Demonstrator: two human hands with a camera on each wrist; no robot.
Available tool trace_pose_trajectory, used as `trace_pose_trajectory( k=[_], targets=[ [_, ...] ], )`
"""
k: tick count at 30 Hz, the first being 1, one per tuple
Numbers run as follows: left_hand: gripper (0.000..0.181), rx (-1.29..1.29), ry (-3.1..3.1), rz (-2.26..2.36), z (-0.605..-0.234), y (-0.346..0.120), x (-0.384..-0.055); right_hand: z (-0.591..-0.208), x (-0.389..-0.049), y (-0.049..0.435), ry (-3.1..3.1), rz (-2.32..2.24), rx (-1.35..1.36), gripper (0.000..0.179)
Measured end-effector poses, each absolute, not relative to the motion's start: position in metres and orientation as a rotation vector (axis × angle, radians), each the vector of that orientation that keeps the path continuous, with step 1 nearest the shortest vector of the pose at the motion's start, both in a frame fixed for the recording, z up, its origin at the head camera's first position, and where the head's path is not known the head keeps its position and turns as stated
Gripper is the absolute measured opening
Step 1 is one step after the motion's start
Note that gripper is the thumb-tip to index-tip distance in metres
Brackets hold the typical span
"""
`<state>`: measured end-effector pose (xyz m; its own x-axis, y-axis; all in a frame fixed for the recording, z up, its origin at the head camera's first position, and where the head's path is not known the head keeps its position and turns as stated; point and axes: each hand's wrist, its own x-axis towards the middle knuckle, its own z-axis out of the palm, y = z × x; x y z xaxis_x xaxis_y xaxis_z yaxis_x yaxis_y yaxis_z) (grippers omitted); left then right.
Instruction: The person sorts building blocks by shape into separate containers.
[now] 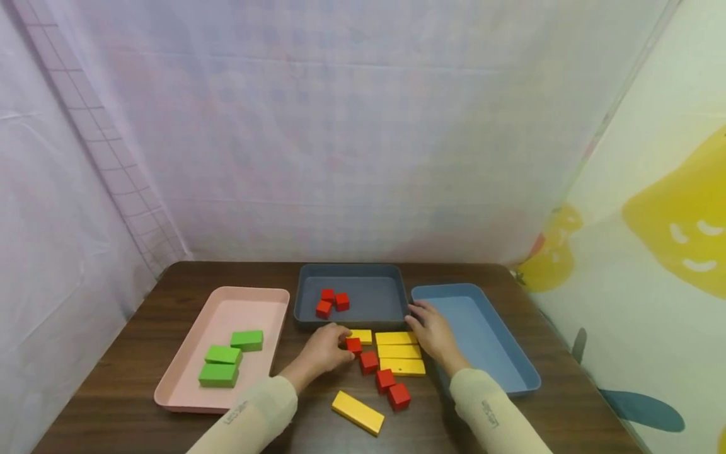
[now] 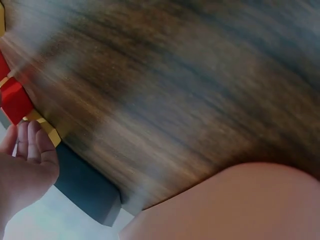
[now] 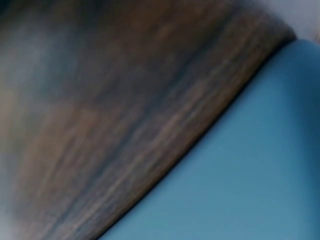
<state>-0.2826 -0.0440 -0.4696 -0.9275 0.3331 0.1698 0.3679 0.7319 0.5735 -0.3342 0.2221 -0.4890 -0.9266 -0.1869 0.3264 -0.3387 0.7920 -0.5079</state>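
My left hand (image 1: 324, 350) holds a red cube (image 1: 354, 346) between thumb and fingers, close to a partly hidden yellow block (image 1: 360, 337). In the left wrist view the fingertips lie against a red cube (image 2: 16, 101). From there a diagonal row of more red cubes (image 1: 385, 381) runs toward the front. My right hand (image 1: 433, 331) hovers with loosely bent fingers beside three yellow blocks (image 1: 399, 352) lying side by side, near the blue tray's (image 1: 505, 340) left rim. It holds nothing visible. The right wrist view shows tabletop and blue tray, blurred, without the fingers.
A dark grey tray (image 1: 374, 296) at the back contains three red cubes (image 1: 328, 302). On the left, a pink tray (image 1: 244, 308) bears three green blocks (image 1: 223, 354). A single yellow block (image 1: 358, 413) lies at the front of the wooden table (image 1: 306, 422). Curtains stand behind.
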Motion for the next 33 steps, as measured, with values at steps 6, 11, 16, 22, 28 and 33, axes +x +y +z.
trace_pose_trajectory(
  k=[6, 11, 16, 22, 28, 33],
  targets=[
    [0.039, -0.596, -2.865, -0.953, -0.471, -0.044, -0.284, -0.489, -0.334, 0.222, -2.729, 0.847, 0.409, 0.042],
    [0.035, -0.616, -2.849, -0.941, -0.472, -0.044, -0.284, -0.487, -0.332, 0.220, -2.738, 0.845, 0.405, 0.042],
    [0.032, -0.609, -2.836, -0.948, -0.473, -0.045, -0.285, -0.486, -0.332, 0.219, -2.738, 0.859, 0.408, 0.042],
    [0.032, -0.628, -2.824, -0.979, -0.466, -0.046, -0.288, -0.488, -0.334, 0.222, -2.737, 0.859, 0.394, 0.042],
    [0.029, -0.647, -2.804, -1.029, -0.454, -0.046, -0.293, -0.487, -0.335, 0.222, -2.722, 0.854, 0.393, 0.042],
    [0.027, -0.613, -2.813, -1.114, -0.441, -0.051, -0.298, -0.488, -0.334, 0.220, -2.726, 0.840, 0.396, 0.041]
  ],
)
